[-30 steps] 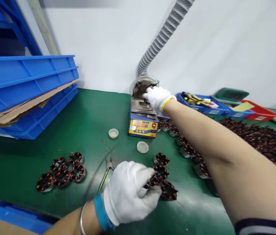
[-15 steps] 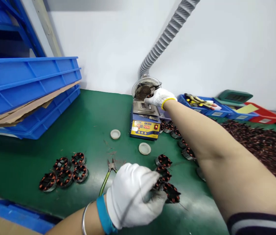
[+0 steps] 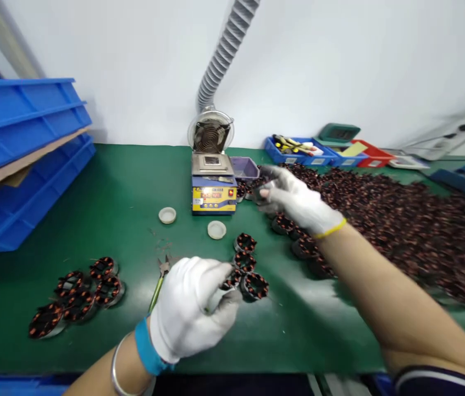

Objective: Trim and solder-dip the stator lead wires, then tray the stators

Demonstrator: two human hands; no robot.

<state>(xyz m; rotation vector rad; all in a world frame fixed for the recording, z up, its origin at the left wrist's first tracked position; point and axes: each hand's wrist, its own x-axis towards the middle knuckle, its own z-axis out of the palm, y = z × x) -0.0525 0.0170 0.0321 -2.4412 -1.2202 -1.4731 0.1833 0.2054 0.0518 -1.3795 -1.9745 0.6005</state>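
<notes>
My left hand (image 3: 197, 308), in a white glove, is held low over the front of the table with its thumb and index finger apart. I see nothing between them. Just beyond its fingertips stands a small group of wound motor stators (image 3: 256, 286), rings with copper coils and black insulation. My right hand (image 3: 294, 198), gloved and blurred, is right of the solder pot (image 3: 214, 201), its fingers round a greyish, smeared stator (image 3: 260, 192). A row of stators (image 3: 304, 247) runs below that hand. Green-handled cutting pliers (image 3: 159, 283) lie beside my left hand.
More stators (image 3: 79, 303) lie at the left front. Two small white dishes (image 3: 167, 215) are near the pot, under a grey duct (image 3: 224, 52). Blue trays (image 3: 22, 118) are stacked left. A large dark heap of stators (image 3: 401, 225) covers the right, before tool bins (image 3: 298, 154).
My right hand has left the top of the solder pot and come toward the row of stators on the right. The view has turned right; my left hand stays by the small group.
</notes>
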